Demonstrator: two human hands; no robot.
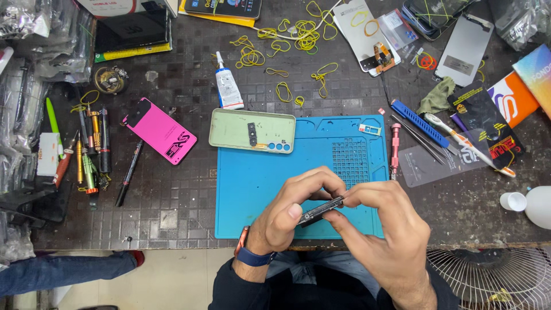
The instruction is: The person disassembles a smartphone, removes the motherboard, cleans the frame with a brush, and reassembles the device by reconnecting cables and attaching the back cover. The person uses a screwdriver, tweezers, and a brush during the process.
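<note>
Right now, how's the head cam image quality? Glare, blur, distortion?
Head view: even overhead light and soft shadows; mild glare on the clear plastic bags at left; sharp over the blue mat; slight softness on the left hand, the right hand and the dark phone part they pinch; wide-angle bending at the edges.

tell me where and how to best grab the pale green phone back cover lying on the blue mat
Grip the pale green back cover by its two long edges, coming straight down from above. It lies flat, inside face up, long side running left to right at the top left corner of the blue mat, so both long edges are free. Stay off the middle, where a small dark part sits, and the camera holes near its right end.
</note>
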